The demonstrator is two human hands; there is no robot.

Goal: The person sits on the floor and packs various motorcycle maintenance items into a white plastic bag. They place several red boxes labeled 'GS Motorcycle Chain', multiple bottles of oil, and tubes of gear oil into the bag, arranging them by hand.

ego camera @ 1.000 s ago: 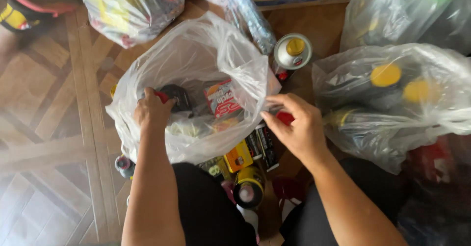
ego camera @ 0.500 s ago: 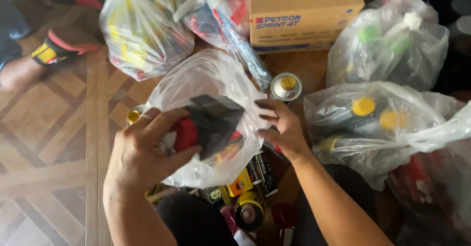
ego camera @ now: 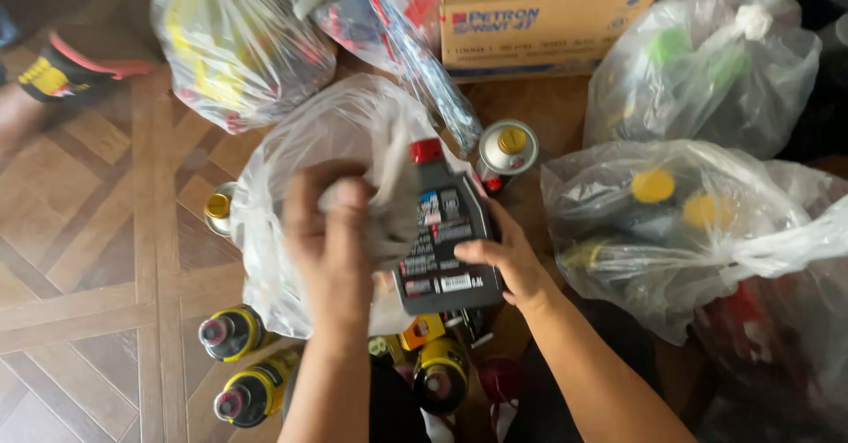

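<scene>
Over the wooden floor [ego camera: 97,257] | dark oil bottle [ego camera: 446,240] with red cap, upright at clear plastic bag [ego camera: 291,196] mouth | right hand [ego camera: 503,262] fingers wrapped on its lower side | left hand [ego camera: 331,249] fingers bunched pinching bag film, blurred | bottle likely heavy, stiff, slick: grip mid-body | bag soft, flimsy

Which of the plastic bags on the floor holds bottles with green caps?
The tied clear bag at the far right, beside the cardboard box. The bag below it shows yellow caps instead.

Our single head-worn view, looking steeply down, close over our hands [ego camera: 495,262], wooden floor [ego camera: 97,257] beneath
</scene>
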